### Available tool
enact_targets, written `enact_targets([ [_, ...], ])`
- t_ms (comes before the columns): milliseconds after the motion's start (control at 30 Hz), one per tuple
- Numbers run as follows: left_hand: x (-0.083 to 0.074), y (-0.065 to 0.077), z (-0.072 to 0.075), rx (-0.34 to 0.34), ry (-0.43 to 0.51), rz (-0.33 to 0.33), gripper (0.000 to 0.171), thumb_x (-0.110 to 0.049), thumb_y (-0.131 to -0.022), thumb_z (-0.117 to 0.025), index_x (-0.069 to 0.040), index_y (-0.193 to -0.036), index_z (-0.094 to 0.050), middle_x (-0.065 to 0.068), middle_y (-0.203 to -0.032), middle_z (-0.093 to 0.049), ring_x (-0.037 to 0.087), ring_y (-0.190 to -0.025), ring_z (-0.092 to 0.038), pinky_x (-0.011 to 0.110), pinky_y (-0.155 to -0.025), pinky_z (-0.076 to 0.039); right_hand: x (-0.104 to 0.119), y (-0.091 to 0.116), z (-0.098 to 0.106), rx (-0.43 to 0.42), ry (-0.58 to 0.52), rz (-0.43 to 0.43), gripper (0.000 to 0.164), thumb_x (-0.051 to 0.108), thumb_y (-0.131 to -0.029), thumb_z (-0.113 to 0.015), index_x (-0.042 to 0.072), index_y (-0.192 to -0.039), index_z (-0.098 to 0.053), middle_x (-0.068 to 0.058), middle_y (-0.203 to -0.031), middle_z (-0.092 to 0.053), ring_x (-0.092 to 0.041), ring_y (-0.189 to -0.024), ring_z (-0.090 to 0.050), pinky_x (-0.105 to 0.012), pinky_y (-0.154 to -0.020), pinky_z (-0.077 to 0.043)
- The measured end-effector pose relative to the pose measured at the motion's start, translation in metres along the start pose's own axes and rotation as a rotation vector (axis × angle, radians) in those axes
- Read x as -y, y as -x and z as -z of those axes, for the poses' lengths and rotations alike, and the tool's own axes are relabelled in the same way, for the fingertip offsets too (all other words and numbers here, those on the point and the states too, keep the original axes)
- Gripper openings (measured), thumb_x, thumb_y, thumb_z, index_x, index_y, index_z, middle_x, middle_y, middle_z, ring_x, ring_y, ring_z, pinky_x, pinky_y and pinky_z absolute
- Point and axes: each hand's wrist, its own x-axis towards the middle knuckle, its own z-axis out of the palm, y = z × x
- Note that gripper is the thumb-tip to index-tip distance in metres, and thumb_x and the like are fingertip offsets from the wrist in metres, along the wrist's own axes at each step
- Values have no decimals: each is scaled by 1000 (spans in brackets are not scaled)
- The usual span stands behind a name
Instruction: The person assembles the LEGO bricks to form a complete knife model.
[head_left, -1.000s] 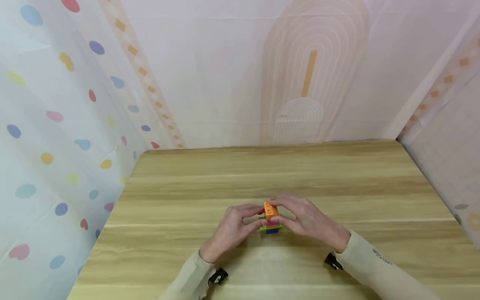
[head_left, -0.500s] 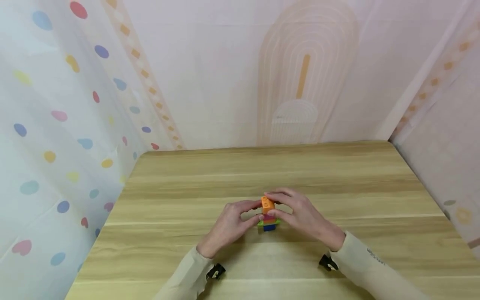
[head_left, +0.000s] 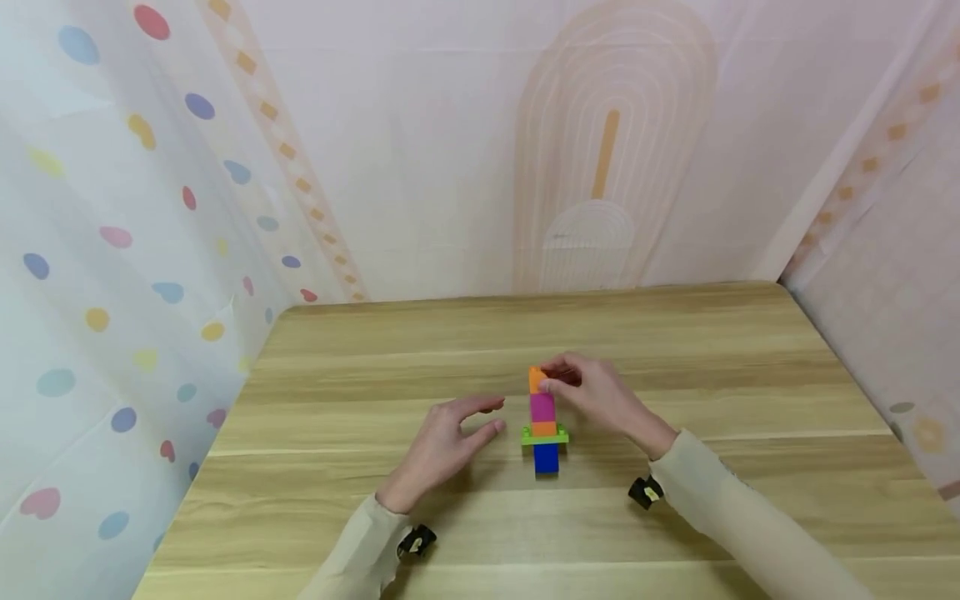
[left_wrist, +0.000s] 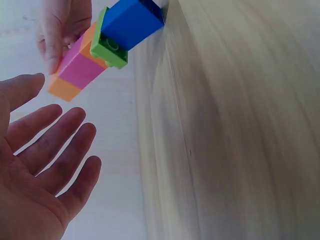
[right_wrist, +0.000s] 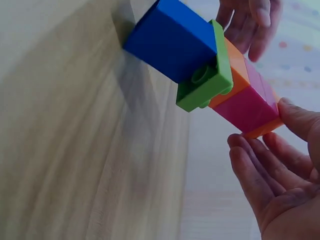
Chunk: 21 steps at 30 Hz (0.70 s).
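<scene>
A tower of toy building blocks stands near the middle of the table, with a blue block (head_left: 546,458) at the bottom. Above it come a green plate (right_wrist: 200,90) with studs, an orange block (head_left: 543,428), a pink block (head_left: 542,407) and a top orange block (left_wrist: 63,89). My right hand (head_left: 603,398) pinches the top orange block between thumb and fingers. To the left of the tower, my left hand (head_left: 442,442) hovers with fingers spread, touching nothing. Whether the blue block sits flat on the table cannot be told.
The wood-grain table (head_left: 360,367) reaches back to a pale curtain (head_left: 420,167) with an arch print. A dotted curtain (head_left: 135,333) hangs along the left side. Black cameras (head_left: 417,541) are strapped at both wrists.
My left hand has let go of the tower and drawn away to the left. My right hand has moved farther back on the top orange block, and more of the tower's side shows.
</scene>
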Motion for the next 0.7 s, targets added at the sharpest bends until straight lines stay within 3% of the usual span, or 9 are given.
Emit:
enact_targets([
  [400, 8, 7, 8, 14, -20, 104, 32, -22, -99, -73, -4, -126, -73, 5, -121, -75, 22, -114, -69, 46, -101, -56, -17, -22, -2, 57, 77, -132, 31, 27, -102, -69, 2, -119, -74, -6, -109, -75, -21, -98, -66, -42, -91, -57],
  [700, 12, 5, 10, -16, -23, 59, 28, -16, -98, -74, -3, -123, -74, 9, -119, -75, 25, -114, -70, 47, -98, -57, -25, -24, 0, 74, 89, -217, 30, 25, -102, -66, 1, -118, -74, -8, -106, -74, -18, -88, -64, -34, -78, -57],
])
